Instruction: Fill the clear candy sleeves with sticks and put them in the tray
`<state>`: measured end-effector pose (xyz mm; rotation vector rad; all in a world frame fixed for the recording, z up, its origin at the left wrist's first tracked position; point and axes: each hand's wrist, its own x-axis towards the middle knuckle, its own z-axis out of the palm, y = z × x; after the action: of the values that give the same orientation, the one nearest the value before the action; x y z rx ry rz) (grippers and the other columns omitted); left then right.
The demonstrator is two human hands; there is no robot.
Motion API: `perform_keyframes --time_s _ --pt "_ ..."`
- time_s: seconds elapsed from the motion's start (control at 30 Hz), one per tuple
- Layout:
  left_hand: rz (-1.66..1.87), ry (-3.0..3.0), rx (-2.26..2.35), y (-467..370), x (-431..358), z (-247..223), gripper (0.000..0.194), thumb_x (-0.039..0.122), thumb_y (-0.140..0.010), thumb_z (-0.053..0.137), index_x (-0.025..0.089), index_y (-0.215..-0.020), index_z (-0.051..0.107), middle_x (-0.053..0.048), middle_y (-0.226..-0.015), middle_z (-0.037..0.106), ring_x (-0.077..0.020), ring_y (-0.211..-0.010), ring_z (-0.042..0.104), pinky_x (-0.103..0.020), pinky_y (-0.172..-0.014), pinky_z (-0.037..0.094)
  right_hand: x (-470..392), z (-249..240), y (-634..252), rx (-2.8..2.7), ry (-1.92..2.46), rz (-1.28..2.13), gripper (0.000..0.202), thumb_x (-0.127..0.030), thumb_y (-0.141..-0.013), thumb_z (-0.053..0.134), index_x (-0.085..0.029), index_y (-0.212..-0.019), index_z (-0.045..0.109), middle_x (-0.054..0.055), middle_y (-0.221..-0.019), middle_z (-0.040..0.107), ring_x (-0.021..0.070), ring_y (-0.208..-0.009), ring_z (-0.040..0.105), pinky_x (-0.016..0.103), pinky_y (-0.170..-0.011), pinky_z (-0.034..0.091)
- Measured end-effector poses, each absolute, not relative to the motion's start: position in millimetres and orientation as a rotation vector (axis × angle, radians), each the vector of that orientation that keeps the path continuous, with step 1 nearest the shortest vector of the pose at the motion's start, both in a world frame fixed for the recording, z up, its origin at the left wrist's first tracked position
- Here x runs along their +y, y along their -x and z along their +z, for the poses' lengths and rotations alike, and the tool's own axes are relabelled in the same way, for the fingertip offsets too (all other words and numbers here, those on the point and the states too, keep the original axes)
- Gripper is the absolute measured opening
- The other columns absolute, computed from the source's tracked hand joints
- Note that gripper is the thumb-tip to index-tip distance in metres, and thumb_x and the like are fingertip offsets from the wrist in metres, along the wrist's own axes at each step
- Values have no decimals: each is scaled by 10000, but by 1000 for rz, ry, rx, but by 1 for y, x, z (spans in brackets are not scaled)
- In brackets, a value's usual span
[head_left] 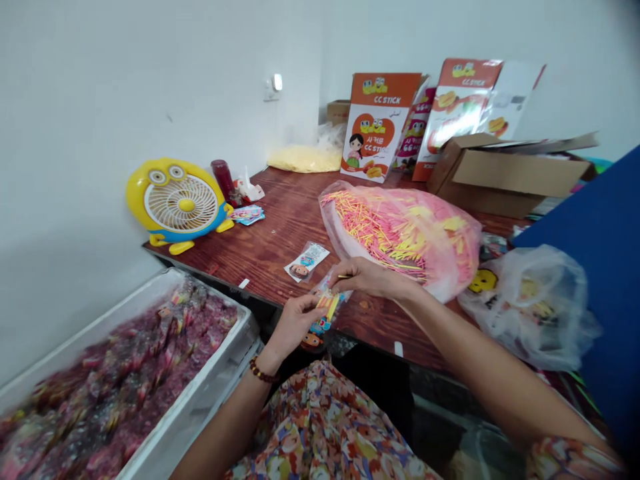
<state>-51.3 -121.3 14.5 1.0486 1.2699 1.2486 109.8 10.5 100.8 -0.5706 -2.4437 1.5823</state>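
Note:
Near the table's front edge, my left hand [296, 323] pinches a small printed clear packet [320, 325] with yellow and pink pieces in it. My right hand [353, 277] is closed at the packet's upper end, its fingertips around a short thin yellow stick [344, 277]. Just behind my hands, a flat printed packet [306, 261] lies on the dark red wooden table [280, 233]. Behind my right hand spreads a large clear bag [400, 233] full of pink and yellow sticks.
A white crate [200, 380] of filled packets stands at the lower left. On the table are a yellow fan [186, 205], a dark red jar [223, 179], printed cards [247, 214], a carton [381, 127], an open brown box [515, 173] and a white plastic bag [535, 307].

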Motion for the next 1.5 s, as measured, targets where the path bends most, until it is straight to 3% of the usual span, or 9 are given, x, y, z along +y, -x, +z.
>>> perform_keyframes --time_s 0.23,0.4,0.57,0.73,0.87,1.07,1.2,1.37,1.5 --pt "1208 -966 1217 50 -120 14 262 360 -689 797 130 -811 759 -17 -735 717 -124 -619 587 -231 -613 449 5 90 -114 -2560 608 1263 239 -335 -860 595 -169 -689 613 -40 -634 520 98 -601 434 230 -567 331" --pt "1249 -876 1145 48 -120 16 316 389 -664 837 134 -829 752 -28 -777 725 -122 -663 613 -236 -660 475 10 87 -121 -2385 651 1254 223 -379 -883 549 -181 -796 603 -31 -693 545 108 -624 448 242 -594 358" --pt "1278 -849 1113 47 -116 8 314 363 -666 846 127 -853 756 -42 -819 739 -125 -712 644 -228 -701 489 17 86 -121 -2104 796 1288 238 -423 -849 582 -194 -782 584 -40 -652 549 97 -568 424 235 -551 343" --pt "1306 -746 1077 49 -114 2 334 324 -651 865 147 -901 731 -34 -857 756 -120 -731 664 -225 -725 501 36 89 -125 -1621 872 1363 229 -409 -759 630 -211 -734 518 -45 -625 584 54 -400 275 235 -411 199" --pt "1298 -689 1029 48 -114 6 388 304 -643 870 160 -974 729 -34 -883 764 -116 -726 669 -222 -720 506 59 78 -146 -1553 989 1316 204 -390 -741 639 -205 -748 551 -71 -514 468 70 -403 311 226 -419 208" --pt "1383 -717 1134 47 -106 4 314 307 -601 885 138 -815 728 -29 -778 747 -124 -676 653 -233 -682 504 103 49 -204 -1944 1575 557 236 -279 -844 510 -169 -966 680 74 -914 704 188 -804 611 293 -690 422" --pt "1391 -757 1221 59 -101 -2 301 322 -633 856 139 -850 755 -31 -795 750 -131 -688 651 -231 -674 498 124 40 -235 -2187 1957 225 340 -286 -942 419 -173 -1116 689 143 -1215 681 264 -1068 629 331 -788 430" --pt "1258 -914 1290 63 -73 1 309 379 -672 808 144 -851 717 -23 -783 720 -156 -694 637 -255 -657 489 130 27 -247 -2353 2077 233 309 -261 -924 477 -131 -1094 700 183 -1128 709 261 -976 669 317 -740 446" --pt "1088 -1340 1579 46 -34 -8 170 294 -708 745 161 -769 658 -24 -788 668 -202 -823 617 -309 -766 483 111 24 -241 -2358 1961 137 306 -213 -931 463 -118 -1132 673 218 -1208 662 282 -1097 624 364 -886 449"
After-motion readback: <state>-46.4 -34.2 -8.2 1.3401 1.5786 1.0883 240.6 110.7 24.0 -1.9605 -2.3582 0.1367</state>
